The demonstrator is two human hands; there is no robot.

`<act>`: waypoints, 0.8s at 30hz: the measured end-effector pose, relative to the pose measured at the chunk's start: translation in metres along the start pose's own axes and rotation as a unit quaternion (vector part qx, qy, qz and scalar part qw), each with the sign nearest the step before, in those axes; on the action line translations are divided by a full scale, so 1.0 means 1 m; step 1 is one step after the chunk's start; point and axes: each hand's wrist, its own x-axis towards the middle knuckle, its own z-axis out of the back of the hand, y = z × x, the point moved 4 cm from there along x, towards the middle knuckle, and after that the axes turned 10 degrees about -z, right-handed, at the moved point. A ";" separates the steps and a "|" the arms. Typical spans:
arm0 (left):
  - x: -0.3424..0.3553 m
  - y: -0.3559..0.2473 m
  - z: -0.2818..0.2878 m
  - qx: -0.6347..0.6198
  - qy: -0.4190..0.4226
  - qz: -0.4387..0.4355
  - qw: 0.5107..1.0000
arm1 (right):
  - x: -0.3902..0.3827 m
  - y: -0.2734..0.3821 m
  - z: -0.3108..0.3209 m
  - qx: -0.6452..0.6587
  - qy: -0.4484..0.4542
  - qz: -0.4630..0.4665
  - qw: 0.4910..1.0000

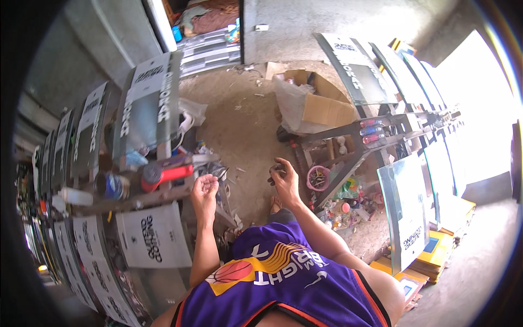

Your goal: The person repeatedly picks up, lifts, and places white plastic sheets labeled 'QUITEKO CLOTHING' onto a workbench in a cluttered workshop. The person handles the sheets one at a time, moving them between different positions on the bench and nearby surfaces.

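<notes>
My left hand point(205, 191) is raised beside the left rack, its fingers curled in. A thin dark strip point(225, 173) shows at its fingertips and seems pinched there. Over the floor in front of me, my right hand point(284, 180) is bent, thumb and fingers closed around a small dark thing whose kind I cannot make out. Nearest the left hand lies a red tool with a round dark head point(169, 175), on the rack's ledge. A blue-labelled can point(111, 186) stands further left.
Printed glass panels point(143, 109) lean along the left rack; more panels point(404, 212) line the right one. Screwdrivers point(372, 131) sit on the right rack's beam. Beyond are an open cardboard box point(327, 109) and a pink basket point(318, 177). Yellow stacks point(433, 253) lie lower right.
</notes>
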 end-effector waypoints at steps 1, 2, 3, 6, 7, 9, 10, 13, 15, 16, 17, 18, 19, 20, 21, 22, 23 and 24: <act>0.012 0.000 -0.024 -0.006 0.029 -0.010 0.999 | 0.017 0.004 0.014 -0.004 -0.012 0.006 1.000; 0.024 0.001 -0.045 0.002 0.051 -0.021 0.998 | 0.038 0.010 0.027 -0.008 -0.023 0.012 1.000; 0.038 0.003 -0.063 0.009 0.072 -0.032 0.997 | 0.060 0.016 0.040 -0.012 -0.034 0.018 0.999; 0.070 0.000 -0.120 0.020 0.114 -0.041 0.992 | 0.114 0.033 0.066 -0.023 -0.034 0.002 0.999; 0.080 -0.003 -0.133 0.020 0.118 -0.027 0.992 | 0.131 0.039 0.072 -0.036 -0.027 0.000 0.999; 0.103 0.000 -0.153 0.029 0.124 -0.008 0.992 | 0.167 0.046 0.076 -0.038 -0.008 -0.015 0.999; 0.116 0.003 -0.161 0.035 0.116 0.000 0.993 | 0.185 0.046 0.074 -0.014 0.003 -0.024 1.000; 0.162 0.018 -0.182 0.031 0.105 0.038 0.993 | 0.243 0.046 0.066 0.000 0.009 -0.038 0.999; 0.205 0.028 -0.196 0.030 0.112 0.034 0.993 | 0.287 0.044 0.060 -0.007 0.006 -0.045 0.999; 0.230 0.029 -0.206 0.028 0.116 0.030 0.992 | 0.312 0.046 0.057 -0.010 0.004 -0.046 0.999; 0.255 0.029 -0.215 0.035 0.115 0.033 0.992 | 0.339 0.051 0.054 -0.027 -0.012 -0.016 0.999; 0.282 0.030 -0.224 0.030 0.114 0.033 0.992 | 0.367 0.055 0.050 -0.043 0.003 -0.004 0.999; 0.311 0.031 -0.231 0.024 0.115 0.033 0.993 | 0.394 0.066 0.044 -0.044 -0.006 0.013 0.999; 0.341 0.031 -0.238 0.018 0.117 0.032 0.992 | 0.422 0.077 0.038 -0.045 -0.017 0.030 0.998; 0.374 0.039 -0.246 0.046 0.123 0.022 0.991 | 0.454 0.087 0.035 -0.031 -0.021 0.011 0.999; 0.409 0.036 -0.258 0.048 0.133 0.019 0.990 | 0.478 0.107 0.031 -0.035 -0.028 0.002 0.999; 0.443 0.031 -0.270 0.050 0.143 0.017 0.988 | 0.511 0.117 0.027 -0.023 -0.033 -0.005 0.999; 0.477 0.026 -0.282 0.053 0.154 0.015 0.987 | 0.542 0.128 0.022 -0.010 -0.037 -0.012 0.999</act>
